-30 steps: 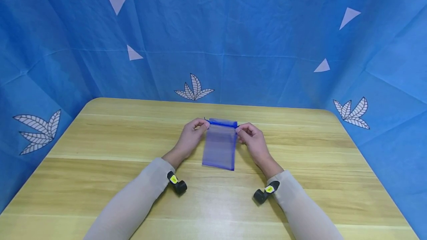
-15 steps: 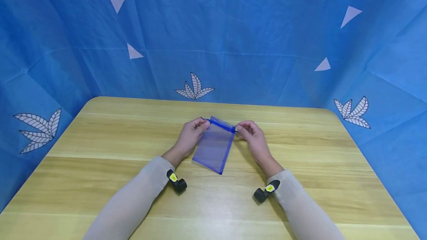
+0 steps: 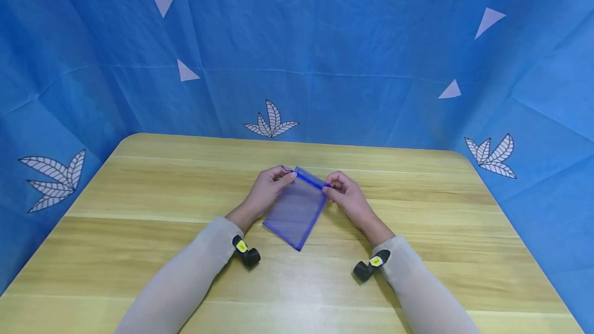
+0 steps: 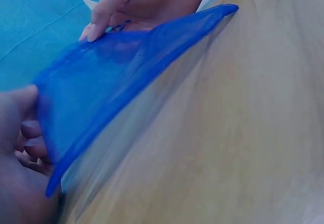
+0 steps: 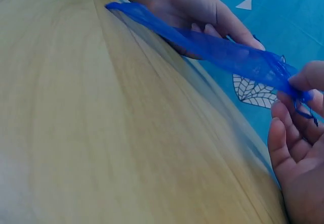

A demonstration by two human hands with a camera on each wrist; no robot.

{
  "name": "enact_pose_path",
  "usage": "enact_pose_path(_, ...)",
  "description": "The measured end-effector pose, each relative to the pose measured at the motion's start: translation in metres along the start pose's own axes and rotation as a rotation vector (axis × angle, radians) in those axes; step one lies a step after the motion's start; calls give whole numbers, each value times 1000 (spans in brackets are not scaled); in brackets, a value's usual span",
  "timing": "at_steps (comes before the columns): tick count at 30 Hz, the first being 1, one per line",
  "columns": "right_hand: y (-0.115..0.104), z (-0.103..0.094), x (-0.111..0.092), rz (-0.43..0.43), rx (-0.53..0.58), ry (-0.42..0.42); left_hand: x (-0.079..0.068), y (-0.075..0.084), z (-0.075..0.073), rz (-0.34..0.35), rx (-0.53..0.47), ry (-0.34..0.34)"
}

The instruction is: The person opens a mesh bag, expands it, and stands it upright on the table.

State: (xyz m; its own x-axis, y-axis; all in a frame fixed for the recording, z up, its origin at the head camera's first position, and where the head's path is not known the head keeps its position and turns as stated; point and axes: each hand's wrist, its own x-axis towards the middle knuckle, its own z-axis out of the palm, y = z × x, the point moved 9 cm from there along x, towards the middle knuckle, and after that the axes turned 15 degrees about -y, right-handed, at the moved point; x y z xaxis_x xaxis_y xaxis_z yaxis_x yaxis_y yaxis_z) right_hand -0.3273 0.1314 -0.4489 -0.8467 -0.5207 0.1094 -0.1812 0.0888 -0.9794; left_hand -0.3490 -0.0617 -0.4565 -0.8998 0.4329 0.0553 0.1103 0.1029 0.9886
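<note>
A sheer blue drawstring pouch (image 3: 295, 209) hangs tilted between both hands above the table, its flat bottom edge swung toward the lower left in the head view. Thumb and fingers of my left hand (image 3: 265, 189) pinch its top left corner, by the drawstring. At the top right corner, my right hand (image 3: 349, 197) pinches the pouch between thumb and forefinger. In the right wrist view a loop of dark blue cord (image 5: 305, 112) dangles under the right thumb. From the left wrist, the mesh (image 4: 96, 97) looks see-through, with fingers showing behind it. Nothing can be made out inside.
The wooden table (image 3: 417, 210) spreads out on all sides under the hands. Behind it and at both sides hangs a blue curtain (image 3: 371, 40) with white triangles and leaf prints. A small black camera (image 3: 250, 257) sits on each wrist.
The pouch has tilted: its right top corner has dropped and its bottom edge has swung left and nearer. My right hand has shifted slightly left and down; the left hand has barely moved.
</note>
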Motion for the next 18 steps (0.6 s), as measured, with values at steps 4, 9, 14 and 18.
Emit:
enact_pose_path(4, 0, 1, -1, 14, -39, -23, 1, 0, -2, 6, 10, 23)
enact_pose_path(9, -1, 0, -1, 32, -58, -11, 1, 1, -4, 9, 38, 42)
enact_pose_path(14, -1, -1, -2, 34, -68, -6, -1, 3, -2, -2, 52, 33)
enact_pose_path(18, -2, -2, -2, 18, -47, -3, -1, 3, -1, -13, 55, 25)
